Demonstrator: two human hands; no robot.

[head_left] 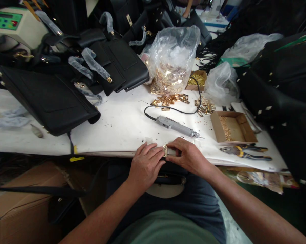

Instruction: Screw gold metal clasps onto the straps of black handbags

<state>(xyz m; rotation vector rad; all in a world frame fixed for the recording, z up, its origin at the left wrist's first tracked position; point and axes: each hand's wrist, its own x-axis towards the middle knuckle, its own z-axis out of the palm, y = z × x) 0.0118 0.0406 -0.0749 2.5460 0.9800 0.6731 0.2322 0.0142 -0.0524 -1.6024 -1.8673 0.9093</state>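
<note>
At the table's front edge, my left hand [145,162] lies with its fingers stretched out flat, the fingertips close to a small gold metal clasp plate [165,151]. My right hand [187,155] pinches at the other side of this plate, thumb below and fingers above. A light strip shows under the right fingers; what it belongs to is partly hidden. Below the hands, a black bag with a beige part [166,190] rests on my lap. Beyond them a grey electric screwdriver [177,126] lies on the table, its bit pointing right.
Combination pliers [245,151] and a cardboard box of small gold screws [240,127] are at right. Behind the screwdriver lie loose gold clasps [170,99] and a clear plastic bag of hardware [171,64]. Black handbags [49,98] crowd the left; black material [285,84] hangs at right.
</note>
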